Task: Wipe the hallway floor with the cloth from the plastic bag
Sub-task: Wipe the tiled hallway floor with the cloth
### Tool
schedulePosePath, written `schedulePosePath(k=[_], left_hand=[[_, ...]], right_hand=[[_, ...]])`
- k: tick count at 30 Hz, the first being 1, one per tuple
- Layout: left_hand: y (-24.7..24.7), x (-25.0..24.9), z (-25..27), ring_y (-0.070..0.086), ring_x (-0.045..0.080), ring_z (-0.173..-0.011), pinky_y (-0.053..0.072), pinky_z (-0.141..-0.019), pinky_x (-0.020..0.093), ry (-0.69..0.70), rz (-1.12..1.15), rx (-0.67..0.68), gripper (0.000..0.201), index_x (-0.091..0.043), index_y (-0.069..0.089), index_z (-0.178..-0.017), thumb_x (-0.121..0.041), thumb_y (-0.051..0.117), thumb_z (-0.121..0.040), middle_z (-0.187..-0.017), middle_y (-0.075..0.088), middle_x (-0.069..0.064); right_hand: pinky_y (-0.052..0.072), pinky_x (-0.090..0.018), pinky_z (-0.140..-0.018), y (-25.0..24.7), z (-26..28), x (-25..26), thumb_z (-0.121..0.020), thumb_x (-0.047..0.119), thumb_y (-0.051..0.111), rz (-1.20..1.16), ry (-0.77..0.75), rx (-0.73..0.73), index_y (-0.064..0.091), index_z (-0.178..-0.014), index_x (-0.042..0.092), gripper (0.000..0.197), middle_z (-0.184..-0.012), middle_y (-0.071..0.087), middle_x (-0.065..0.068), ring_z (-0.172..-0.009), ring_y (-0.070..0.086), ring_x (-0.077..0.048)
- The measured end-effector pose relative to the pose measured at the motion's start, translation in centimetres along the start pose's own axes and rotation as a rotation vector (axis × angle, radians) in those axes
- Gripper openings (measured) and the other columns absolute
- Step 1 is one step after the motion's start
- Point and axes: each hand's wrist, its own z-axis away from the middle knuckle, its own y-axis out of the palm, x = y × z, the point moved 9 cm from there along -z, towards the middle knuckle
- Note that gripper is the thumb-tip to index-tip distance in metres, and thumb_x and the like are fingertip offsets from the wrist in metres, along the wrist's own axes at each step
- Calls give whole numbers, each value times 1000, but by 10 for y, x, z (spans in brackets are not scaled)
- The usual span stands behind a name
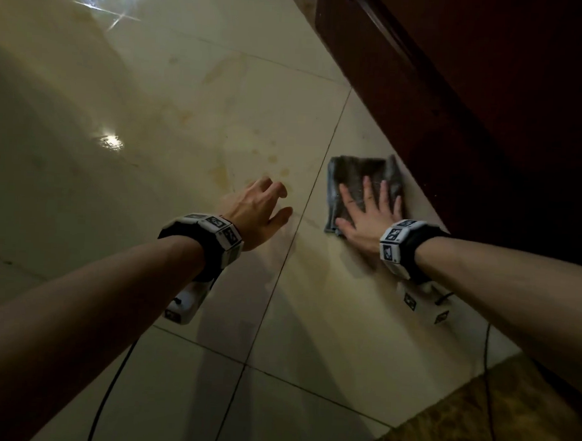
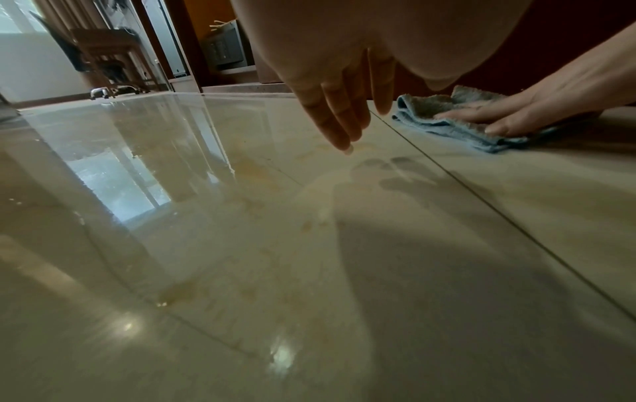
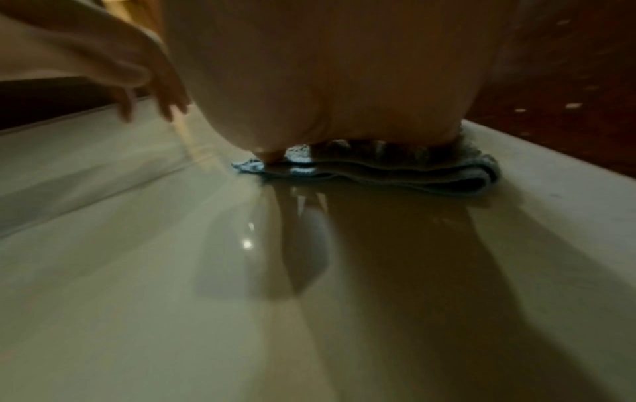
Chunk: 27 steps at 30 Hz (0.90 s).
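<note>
A folded grey-blue cloth lies flat on the glossy cream floor tiles, close to the dark wooden wall. My right hand presses down on it, fingers straight and spread. To the left of the tile joint, my left hand hovers just above the floor with relaxed fingers, holding nothing. Faint yellowish stains mark the tile ahead of the left hand. No plastic bag shows in any view.
A dark red-brown wooden panel runs along the right side of the floor. A brown patterned mat or threshold lies at the bottom right. Thin black cables trail from my wrists. A wooden chair stands far off.
</note>
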Motion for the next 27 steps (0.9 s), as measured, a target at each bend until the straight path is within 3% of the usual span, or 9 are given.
schedulePosePath(k=[5,9,11,13,15,18,22,25,27], left_hand=[[-9,3,5,59,29,-95,54,-71,43,1,13,-34,43,-15,52,-123,-46,43,-96,-116,56,7],[-15,5,9,60,26,-96,54,-71,40,0,-9,-19,44,-15,50,-126,-47,43,-97,-120,54,6],[-19,4,14,60,24,-96,53,-70,36,20,-31,-14,44,-15,51,-126,-47,43,-97,-119,55,6],[-21,6,15,60,24,-96,51,-69,34,12,-41,-6,43,-15,52,-126,-46,43,-98,-120,55,6],[-25,9,19,60,27,-97,48,-70,33,-9,-28,-7,41,-15,53,-126,-44,45,-98,-120,55,7],[-30,23,29,60,28,-95,53,-74,40,-48,-6,-24,38,-16,54,-124,-43,48,-97,-118,55,6],[-34,52,43,56,28,-102,48,-86,40,-96,72,-43,35,-10,56,-121,-34,53,-97,-115,55,10],[-36,75,57,55,26,-105,44,-85,33,-148,82,-37,35,-8,55,-123,-32,53,-97,-116,54,11],[-38,88,65,56,25,-104,47,-84,35,-168,59,-27,36,-10,54,-123,-34,52,-97,-117,54,10]], right_hand=[[-12,-66,-112,28,43,88,-94,67,20,213,-371,77,-19,-150,43,72,-159,-29,-10,-142,-28,-44],[-25,-66,-105,67,111,156,-82,68,-1,366,-780,79,-13,-151,44,74,-158,-29,-10,-140,-31,-43],[-21,-66,-108,79,125,168,-90,67,12,453,-899,76,-10,-152,46,69,-161,-22,-9,-144,-23,-43],[-19,-64,-110,71,119,163,-93,66,21,476,-918,74,-5,-152,48,67,-163,-16,-4,-147,-18,-39],[-17,-62,-110,48,96,146,-85,70,12,439,-823,9,3,-152,50,71,-165,-5,-2,-149,-9,-37],[-3,-59,-116,9,35,83,-67,76,-3,322,-439,4,-17,-145,53,83,-165,-9,0,-150,-8,-35],[-6,-53,-119,-26,-7,15,-93,69,24,129,-2,86,-14,-150,48,72,-163,-18,-1,-149,-10,-36],[-7,-53,-119,-15,-1,41,-97,61,28,54,65,70,-16,-151,44,72,-162,-21,-7,-147,-15,-42],[-7,-54,-119,-2,10,81,-97,59,30,17,-3,30,-14,-152,43,72,-162,-21,-10,-145,-18,-45]])
